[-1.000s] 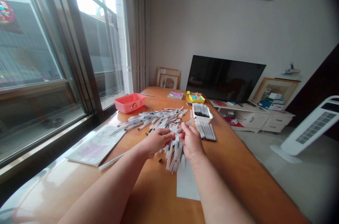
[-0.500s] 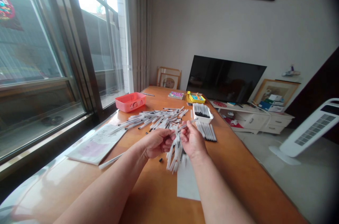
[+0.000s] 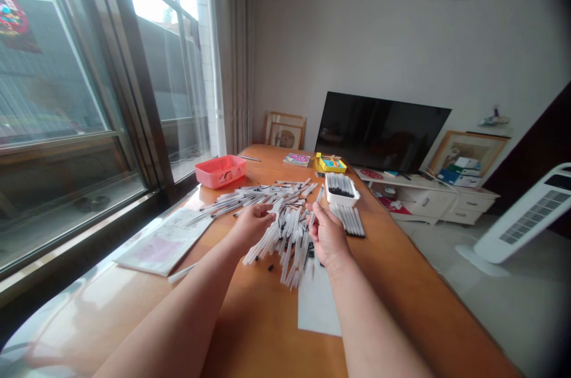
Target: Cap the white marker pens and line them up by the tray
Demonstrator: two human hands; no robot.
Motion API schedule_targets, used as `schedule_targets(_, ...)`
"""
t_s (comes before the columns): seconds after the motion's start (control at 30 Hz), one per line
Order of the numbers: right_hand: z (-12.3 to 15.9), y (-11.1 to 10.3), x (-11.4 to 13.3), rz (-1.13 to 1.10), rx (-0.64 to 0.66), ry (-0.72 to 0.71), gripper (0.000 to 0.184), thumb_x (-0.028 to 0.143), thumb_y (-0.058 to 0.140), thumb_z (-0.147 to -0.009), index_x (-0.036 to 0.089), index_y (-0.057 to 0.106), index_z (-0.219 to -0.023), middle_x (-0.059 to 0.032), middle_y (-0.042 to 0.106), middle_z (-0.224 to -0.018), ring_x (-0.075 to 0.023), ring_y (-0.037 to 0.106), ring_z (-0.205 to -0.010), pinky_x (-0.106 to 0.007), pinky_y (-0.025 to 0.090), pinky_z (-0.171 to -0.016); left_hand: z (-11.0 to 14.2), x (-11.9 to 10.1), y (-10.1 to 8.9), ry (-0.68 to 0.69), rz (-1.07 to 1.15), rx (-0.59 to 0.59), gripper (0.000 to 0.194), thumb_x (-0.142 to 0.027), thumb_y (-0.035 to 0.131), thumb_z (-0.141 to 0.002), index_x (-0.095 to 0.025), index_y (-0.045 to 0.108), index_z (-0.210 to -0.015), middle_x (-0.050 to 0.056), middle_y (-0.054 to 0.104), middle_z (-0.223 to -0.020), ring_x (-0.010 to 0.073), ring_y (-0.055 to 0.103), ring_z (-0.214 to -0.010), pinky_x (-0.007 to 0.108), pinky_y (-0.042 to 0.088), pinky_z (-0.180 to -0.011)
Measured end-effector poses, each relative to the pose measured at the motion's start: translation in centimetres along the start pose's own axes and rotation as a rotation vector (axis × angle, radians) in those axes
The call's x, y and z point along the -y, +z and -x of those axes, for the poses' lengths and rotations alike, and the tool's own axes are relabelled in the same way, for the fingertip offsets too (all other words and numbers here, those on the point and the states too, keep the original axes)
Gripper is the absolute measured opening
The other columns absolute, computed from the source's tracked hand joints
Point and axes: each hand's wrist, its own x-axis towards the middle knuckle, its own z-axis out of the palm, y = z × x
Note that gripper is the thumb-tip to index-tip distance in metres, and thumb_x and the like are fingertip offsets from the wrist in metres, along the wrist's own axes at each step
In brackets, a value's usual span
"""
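A loose heap of clear pen barrels and pens [image 3: 285, 229], some with black ends, spreads over the table in front of me. My right hand [image 3: 329, 238] is closed around a pen [image 3: 319, 194] whose pale barrel points up and away between thumb and fingers. Over the left side of the heap, my left hand [image 3: 252, 226] has its thumb and fingers drawn together. Whether it pinches one of the pale barrels there, I cannot make out. Small black caps [image 3: 270, 268] lie near the heap. Under my right wrist is a white sheet [image 3: 316, 306].
A white box of pens [image 3: 342, 196] stands behind my right hand, with a row of pens [image 3: 350, 220] beside it. A red plastic basket [image 3: 220, 172] sits back left. A booklet [image 3: 165, 241] lies left, a yellow box [image 3: 331, 163] at the far end.
My hands have moved apart, the left going left over the heap. The pen in my right hand has swung from slanting right to nearly upright.
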Motion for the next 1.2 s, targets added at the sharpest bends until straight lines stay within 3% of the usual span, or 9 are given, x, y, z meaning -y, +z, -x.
schedule_targets(0.1,0.1,-0.1,0.2,0.044,0.094,0.027,0.049,0.058,0.079,-0.076,0.014,0.074,-0.096,0.0024,0.057,-0.058,-0.0055,0.034,-0.043,-0.019,0.017,-0.040,-0.2,0.0,0.1,-0.017,0.067,-0.003,0.050,-0.036,0.076,-0.072,-0.012,0.073,-0.116,0.008,0.075,-0.092,0.0194,0.064,-0.081,0.033,0.047,-0.077)
schedule_targets(0.23,1.1,0.3,0.6,0.097,0.298,0.082,0.045,0.058,0.074,-0.083,0.015,0.075,-0.096,0.0023,0.056,-0.058,-0.0079,0.038,-0.048,-0.021,0.025,-0.045,-0.2,-0.3,-0.1,0.038,0.195,0.025,0.047,-0.045,0.073,-0.080,-0.011,0.075,-0.113,0.011,0.075,-0.094,0.0178,0.063,-0.079,0.032,0.047,-0.078)
schedule_targets(0.43,3.0,1.4,1.3,0.130,0.560,0.154,0.040,0.055,0.068,-0.089,0.016,0.075,-0.095,0.0020,0.056,-0.060,-0.0090,0.040,-0.052,-0.022,0.030,-0.052,-0.1,-0.5,-0.4,0.086,0.558,0.156,0.045,-0.047,0.072,-0.087,-0.015,0.073,-0.117,0.013,0.073,-0.107,0.0197,0.067,-0.091,0.032,0.050,-0.080)
schedule_targets(0.6,3.5,1.6,1.2,0.126,0.684,0.211,0.041,0.053,0.064,-0.092,0.015,0.076,-0.099,0.0023,0.054,-0.061,-0.0093,0.040,-0.051,-0.024,0.030,-0.052,-0.1,-0.7,-0.8,0.040,0.670,0.211,0.038,-0.040,0.074,-0.086,-0.014,0.075,-0.114,0.011,0.073,-0.104,0.0161,0.064,-0.080,0.027,0.048,-0.069)
schedule_targets(0.83,3.0,1.4,0.6,0.239,0.661,0.176,0.040,0.054,0.066,-0.091,0.015,0.074,-0.093,-0.0024,0.065,-0.067,-0.0110,0.049,-0.057,-0.025,0.036,-0.058,-0.6,-0.6,-1.0,0.041,0.711,0.131,0.025,-0.027,0.084,-0.077,-0.012,0.079,-0.096,0.008,0.073,-0.091,0.0112,0.059,-0.073,0.023,0.044,-0.067)
schedule_targets(1.07,3.5,2.3,0.0,0.433,0.471,0.007,0.042,0.057,0.077,-0.080,0.018,0.065,-0.077,-0.0016,0.067,-0.069,-0.0133,0.057,-0.062,-0.027,0.044,-0.064,-0.6,-0.7,-0.7,0.075,0.651,0.011,0.027,-0.030,0.089,-0.070,-0.012,0.079,-0.087,0.005,0.070,-0.078,0.0098,0.057,-0.070,0.022,0.041,-0.065)
schedule_targets(1.2,3.6,2.4,-0.1,0.377,0.477,0.095,0.049,0.065,0.067,-0.086,0.016,0.069,-0.086,-0.0046,0.070,-0.073,-0.0140,0.060,-0.061,-0.028,0.047,-0.063,-0.7,-0.8,-0.9,0.069,0.697,0.019,0.029,-0.029,0.089,-0.070,-0.012,0.079,-0.090,0.005,0.071,-0.081,0.0098,0.057,-0.070,0.022,0.041,-0.066)
